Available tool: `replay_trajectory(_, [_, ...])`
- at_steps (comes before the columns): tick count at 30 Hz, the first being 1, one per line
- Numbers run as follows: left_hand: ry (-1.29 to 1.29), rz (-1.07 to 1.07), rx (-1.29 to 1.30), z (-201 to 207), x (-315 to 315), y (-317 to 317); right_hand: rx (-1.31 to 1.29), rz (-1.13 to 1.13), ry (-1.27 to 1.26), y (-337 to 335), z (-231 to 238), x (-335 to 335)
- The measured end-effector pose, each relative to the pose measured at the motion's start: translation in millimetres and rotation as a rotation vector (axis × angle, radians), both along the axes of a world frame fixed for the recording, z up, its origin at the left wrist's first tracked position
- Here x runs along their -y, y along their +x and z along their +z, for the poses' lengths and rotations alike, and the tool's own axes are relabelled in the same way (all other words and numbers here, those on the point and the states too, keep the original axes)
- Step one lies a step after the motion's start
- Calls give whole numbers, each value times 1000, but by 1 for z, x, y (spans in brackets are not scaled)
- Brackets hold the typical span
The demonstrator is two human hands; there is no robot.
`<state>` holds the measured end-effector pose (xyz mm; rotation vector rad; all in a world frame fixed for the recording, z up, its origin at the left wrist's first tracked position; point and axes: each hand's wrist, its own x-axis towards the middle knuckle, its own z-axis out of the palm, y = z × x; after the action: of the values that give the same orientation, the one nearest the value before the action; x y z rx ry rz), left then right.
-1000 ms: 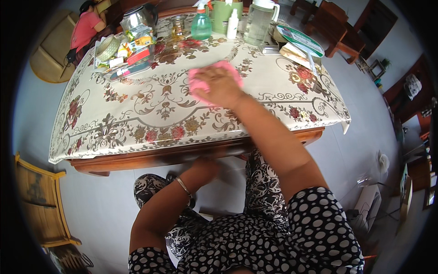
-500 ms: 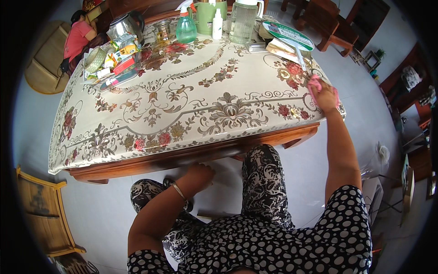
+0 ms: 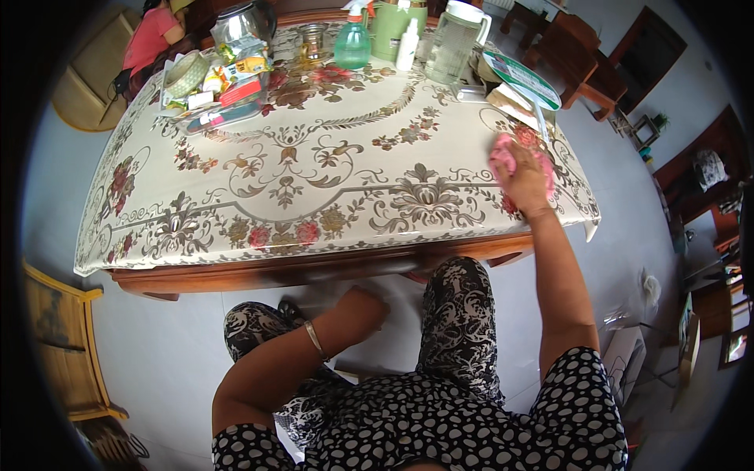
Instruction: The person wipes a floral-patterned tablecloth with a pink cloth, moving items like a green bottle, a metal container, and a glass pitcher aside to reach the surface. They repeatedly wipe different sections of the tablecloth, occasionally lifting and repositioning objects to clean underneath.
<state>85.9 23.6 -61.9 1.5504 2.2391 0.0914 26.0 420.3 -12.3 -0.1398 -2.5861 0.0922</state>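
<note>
Pink cloth (image 3: 502, 154): beneath right hand (image 3: 526, 180); grip blurred, cannot tell.
Left hand (image 3: 364, 312): curled fist.
Desk (image 3: 196, 282): even palm pressure advised, clear of fan (image 3: 525, 78).

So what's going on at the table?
The person's right hand is pressing a pink cloth onto the flowered tablecloth, near its right side. The left hand is off the table, in front of its near edge, with nothing visible in it. A spray bottle and a clear jug stand toward the far side.
</note>
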Motion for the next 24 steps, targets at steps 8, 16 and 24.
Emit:
replay_trajectory(8, [60, -8, -75, -7, 9, -2, 31, 577, -53, -59, 8, 220])
replay_trajectory(16, [521, 101, -453, -55, 1, -29, 114, 955, -47, -56, 21, 372])
replay_trajectory(24, [51, 40, -237, -29, 7, -20, 64, 647, -30, -125, 4, 231])
